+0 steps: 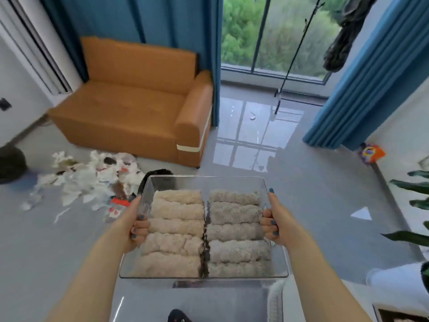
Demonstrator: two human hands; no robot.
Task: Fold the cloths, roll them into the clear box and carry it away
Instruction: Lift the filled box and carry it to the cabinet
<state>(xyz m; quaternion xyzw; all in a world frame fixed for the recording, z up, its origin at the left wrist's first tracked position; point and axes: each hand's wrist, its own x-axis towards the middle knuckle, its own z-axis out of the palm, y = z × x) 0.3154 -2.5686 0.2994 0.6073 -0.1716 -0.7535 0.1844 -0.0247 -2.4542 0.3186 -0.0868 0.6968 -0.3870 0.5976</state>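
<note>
Underfoot, one grey glossy floor (301,205), mirroring the tall window (274,33) at the back of the room. Against the left wall, one orange sofa (130,108), flanked by blue curtains (116,17): one behind it, a second at the right of the glass. On the floor in front of the sofa, one scattered heap of white torn scraps (92,177), too many and too blurred to count. Nearer, level and off the floor, one clear box (204,180), carried straight out in front between two bare forearms. Inside it, ten rolled beige cloths (176,226) in two columns, five on the left and five on the right, lying crosswise and packed side against side, with a narrow dark gap down the middle. Gripped at mid-length on each side: left hand (134,224) wrapped round the left wall, right hand (274,224) wrapped round the right wall, each with fingers curled tight on the box and thumb laid along the rim, nails painted blue. At the right edge, several dark green plant leaves (415,196). By the right curtain, one orange packet (371,154). Nearer on the floor, one small white triangle of paper (362,214).
</note>
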